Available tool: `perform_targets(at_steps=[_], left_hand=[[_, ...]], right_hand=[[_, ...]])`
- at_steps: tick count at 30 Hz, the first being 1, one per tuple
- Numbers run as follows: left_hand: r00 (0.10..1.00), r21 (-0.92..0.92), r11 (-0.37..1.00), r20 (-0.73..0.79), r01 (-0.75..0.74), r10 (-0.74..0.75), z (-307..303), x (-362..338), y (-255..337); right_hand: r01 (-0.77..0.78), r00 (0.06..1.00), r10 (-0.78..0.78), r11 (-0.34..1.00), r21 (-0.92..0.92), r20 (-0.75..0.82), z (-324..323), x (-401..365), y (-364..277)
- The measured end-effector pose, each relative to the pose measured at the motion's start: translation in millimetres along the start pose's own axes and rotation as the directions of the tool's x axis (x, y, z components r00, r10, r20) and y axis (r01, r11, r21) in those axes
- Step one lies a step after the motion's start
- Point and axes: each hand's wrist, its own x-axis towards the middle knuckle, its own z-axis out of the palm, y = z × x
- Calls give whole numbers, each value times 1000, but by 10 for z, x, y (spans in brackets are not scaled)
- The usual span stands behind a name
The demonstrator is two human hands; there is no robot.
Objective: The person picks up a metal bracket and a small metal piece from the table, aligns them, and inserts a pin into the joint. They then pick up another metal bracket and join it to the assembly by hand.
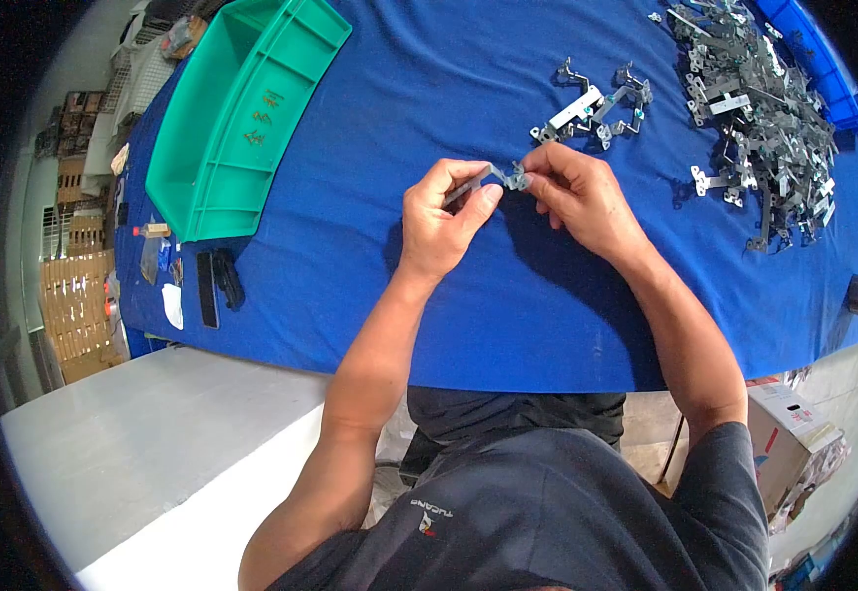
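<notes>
My left hand (444,215) is closed on one end of a small metal bracket (498,175), held above the blue cloth. At the bracket's other end, the fingers of my right hand (579,197) pinch its jointed part. The two hands are close together but apart. Just beyond them on the cloth lie several similar metal brackets (577,108). A large heap of metal brackets (764,128) spreads over the right side of the blue cloth (360,295).
A green bin (222,212) stands at the left, with small brass-coloured pieces (262,118) by its inner wall. Near its lower end lie a black object (224,281) and a white piece (173,305). A blue bin (828,74) is behind the heap.
</notes>
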Motion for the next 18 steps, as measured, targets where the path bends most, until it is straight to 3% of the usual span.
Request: perform_targets(at_steps=[3, 6, 9, 12, 15, 18], left_hand=[[1000, 13, 1000, -5, -12, 12, 15, 1, 18], [1000, 13, 1000, 13, -11, 11, 36, -1, 3], [990, 219, 976, 137, -6, -25, -24, -14, 82], [995, 167, 983, 84, -71, 58, 25, 0, 49], [999, 109, 994, 29, -32, 29, 24, -3, -10], [999, 24, 1000, -43, -8, 9, -2, -8, 5]], right_hand=[[50, 998, -44, 980, 190, -38, 8, 22, 15], [21, 999, -30, 976, 218, 36, -37, 29, -1], [-46, 993, 35, 993, 105, 109, -86, 37, 40], [-4, 999, 13, 978, 207, -42, -29, 15, 21], [3, 991, 41, 943, 332, -128, -24, 43, 27], [-20, 999, 23, 996, 85, -30, -6, 12, -7]])
